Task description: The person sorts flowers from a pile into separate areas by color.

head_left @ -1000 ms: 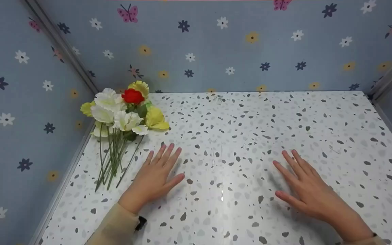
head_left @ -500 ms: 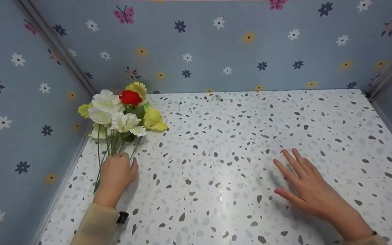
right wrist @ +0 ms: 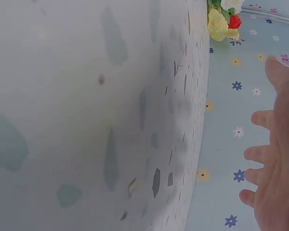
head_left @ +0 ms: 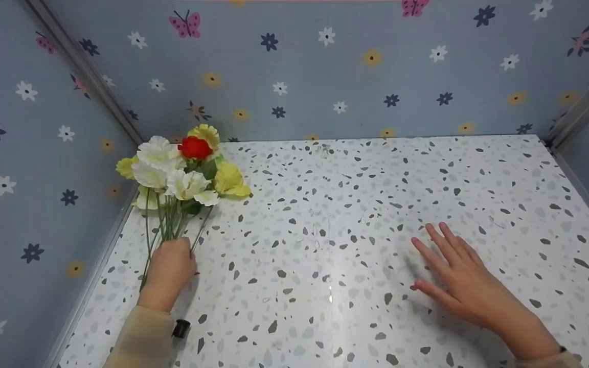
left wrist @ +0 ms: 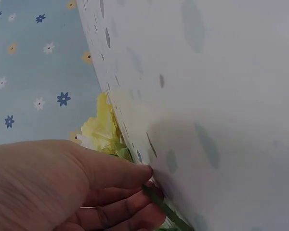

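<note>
A bunch of flowers (head_left: 186,184) with white, yellow and red heads lies at the left of the speckled tabletop, heads toward the back wall. My left hand (head_left: 169,271) grips its thin green stems below the blooms, fingers curled round them. In the left wrist view a green stem (left wrist: 166,209) passes between the thumb and fingers of the left hand (left wrist: 86,187), low beside the tabletop. Over on the right, my right hand (head_left: 466,283) is spread palm down with nothing in it. The right wrist view shows the right hand (right wrist: 277,154) with its fingers apart.
The white speckled tabletop (head_left: 335,245) stretches between the hands. A blue flower-patterned panel (head_left: 315,66) stands along its back, and another patterned panel (head_left: 44,204) closes the left side near the flowers. Metal corner strips join the panels.
My left hand has moved left from lying spread beside the bunch to gripping its stems, then slid slightly toward me. The right hand has stayed nearly in place.
</note>
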### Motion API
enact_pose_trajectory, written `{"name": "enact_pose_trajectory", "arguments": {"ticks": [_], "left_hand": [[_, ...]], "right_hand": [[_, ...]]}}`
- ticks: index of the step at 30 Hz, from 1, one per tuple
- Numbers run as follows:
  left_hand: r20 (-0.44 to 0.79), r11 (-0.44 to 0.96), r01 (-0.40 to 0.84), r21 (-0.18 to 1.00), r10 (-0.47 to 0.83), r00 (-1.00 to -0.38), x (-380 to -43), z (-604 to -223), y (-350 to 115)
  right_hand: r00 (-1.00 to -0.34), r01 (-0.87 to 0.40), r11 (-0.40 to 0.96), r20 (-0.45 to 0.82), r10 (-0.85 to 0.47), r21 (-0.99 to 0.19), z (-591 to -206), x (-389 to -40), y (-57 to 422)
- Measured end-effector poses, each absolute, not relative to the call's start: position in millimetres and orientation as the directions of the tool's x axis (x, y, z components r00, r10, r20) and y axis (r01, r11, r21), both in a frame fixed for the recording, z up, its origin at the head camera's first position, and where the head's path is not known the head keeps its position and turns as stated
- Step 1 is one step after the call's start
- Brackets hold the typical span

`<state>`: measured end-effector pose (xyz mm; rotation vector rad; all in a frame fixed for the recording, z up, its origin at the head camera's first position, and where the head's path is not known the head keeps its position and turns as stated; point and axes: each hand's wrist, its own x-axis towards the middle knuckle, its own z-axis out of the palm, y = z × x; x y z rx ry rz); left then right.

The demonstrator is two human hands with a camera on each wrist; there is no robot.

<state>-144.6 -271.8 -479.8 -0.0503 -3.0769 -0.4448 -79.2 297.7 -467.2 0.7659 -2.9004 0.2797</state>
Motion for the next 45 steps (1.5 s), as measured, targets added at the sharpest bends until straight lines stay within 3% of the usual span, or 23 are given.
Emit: {"name": "enact_pose_trajectory", "arguments": {"ticks": [6, 10, 18, 21, 26, 30, 35, 39, 45], "left_hand": [[0.09, 0.941, 0.057, 0.334, 0.029, -0.996, -145.5, -476.9, -260.1], [0.092, 0.884, 0.045, 0.465, 0.003, -0.996, -147.9, -479.1, -243.2], [0.127, 0.718, 0.046, 0.695, -0.059, -0.99, -160.4, -477.2, -178.4], [0.091, 0.567, 0.038, 0.823, -0.065, -0.994, -165.7, -476.5, -144.3], [-0.029, 0.197, -0.029, 0.98, 0.0, -1.0, -169.2, -483.7, -88.1], [-0.067, 0.036, -0.064, 0.997, 0.071, -0.995, -169.4, -492.0, -53.8], [-0.056, -0.057, -0.065, 0.996, 0.145, -0.988, -170.0, -500.1, -20.8], [-0.045, -0.101, -0.064, 0.993, 0.181, -0.983, -168.0, -505.2, -1.1], [-0.025, -0.119, -0.053, 0.992, 0.227, -0.974, -161.0, -509.6, 17.9]], "right_hand": [[-0.862, -0.499, 0.854, 0.185, -0.471, -0.149, -466.2, -81.8, 300.2], [-0.872, -0.484, 0.854, 0.185, -0.453, -0.192, -465.6, -86.9, 294.1], [-0.915, -0.393, 0.774, 0.129, -0.382, -0.497, -459.8, -111.6, 264.1], [-0.922, -0.37, 0.743, 0.126, -0.365, -0.557, -461.6, -122.1, 249.8], [-0.925, -0.371, 0.711, 0.17, -0.34, -0.598, -474.2, -136.9, 226.8], [-0.945, -0.303, 0.586, 0.158, -0.285, -0.751, -484.6, -147.0, 204.5], [-0.986, -0.087, 0.34, 0.033, -0.161, -0.937, -495.6, -156.8, 183.0], [-0.996, 0.027, 0.164, -0.041, -0.082, -0.986, -499.0, -159.5, 176.5], [-0.999, 0.034, 0.111, -0.034, -0.002, -0.993, -501.7, -162.9, 174.9]]}}
